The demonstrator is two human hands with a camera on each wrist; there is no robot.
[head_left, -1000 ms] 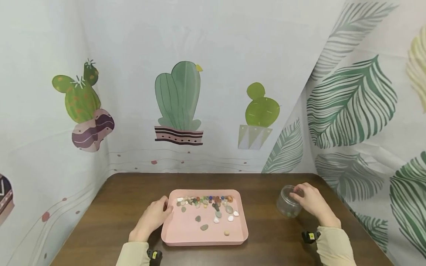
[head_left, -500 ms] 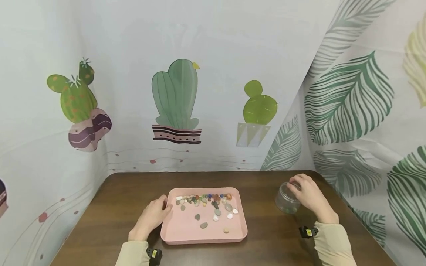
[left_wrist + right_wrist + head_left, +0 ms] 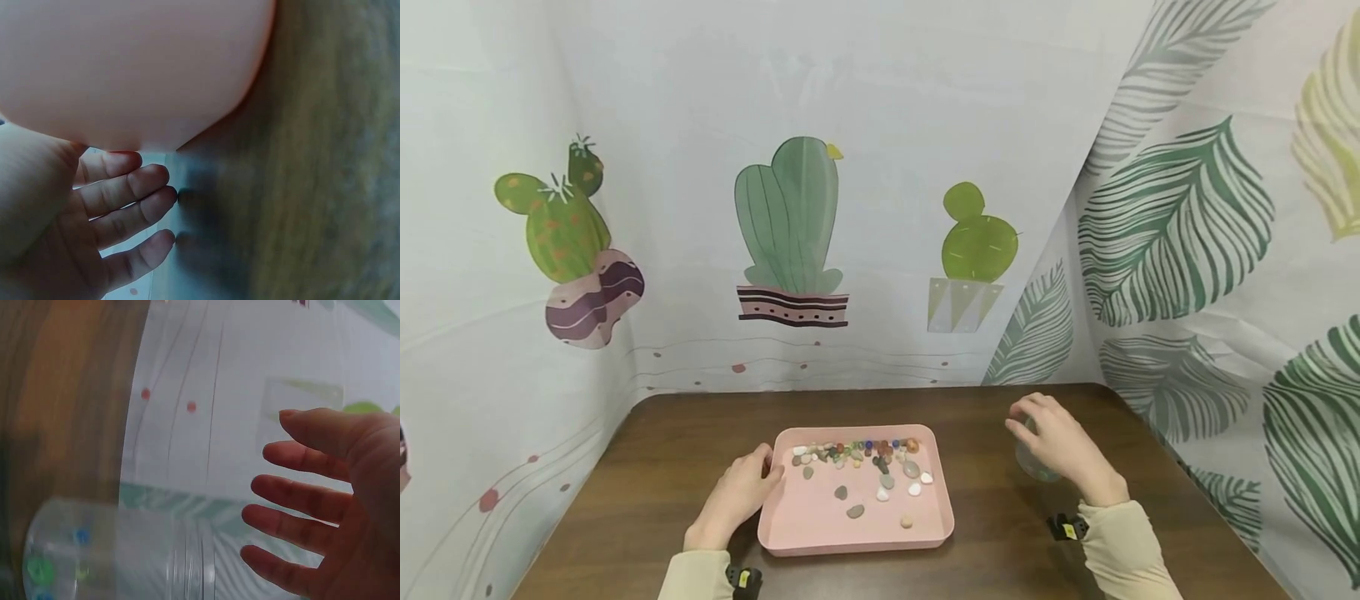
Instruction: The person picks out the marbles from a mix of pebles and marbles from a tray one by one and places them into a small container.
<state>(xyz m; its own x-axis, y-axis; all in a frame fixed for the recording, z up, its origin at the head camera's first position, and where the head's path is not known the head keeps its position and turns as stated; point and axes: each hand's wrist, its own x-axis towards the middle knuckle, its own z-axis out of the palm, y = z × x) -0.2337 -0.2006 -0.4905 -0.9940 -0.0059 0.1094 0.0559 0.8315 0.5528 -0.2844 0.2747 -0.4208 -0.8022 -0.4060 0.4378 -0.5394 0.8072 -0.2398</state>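
Observation:
My left hand (image 3: 736, 493) rests at the left side of a pink tray (image 3: 816, 529). In the left wrist view, the fingers of that hand (image 3: 119, 212) lie nearly straight beside the tray wall; its thumb is hidden. My right hand (image 3: 1063, 446) is raised over a clear jar (image 3: 1028, 467) and partly covers it in the head view. From the right wrist, the jar (image 3: 144, 544) shows a few blue and green marbles (image 3: 40, 570) inside. There the right hand's fingers are spread apart, hold nothing, and stand clear of the jar's mouth.
Inside the tray, mixed marbles and small pebbles crowd along the far wall. Several grey stones (image 3: 855, 511) and white stones (image 3: 914, 489) lie scattered nearer the front. A brown wooden table (image 3: 985, 533) carries everything, with a printed cloth (image 3: 880, 208) hanging behind.
My right hand has left the jar's rim and moved left, now in front of the jar. The left hand stays by the tray. The head view has turned slightly.

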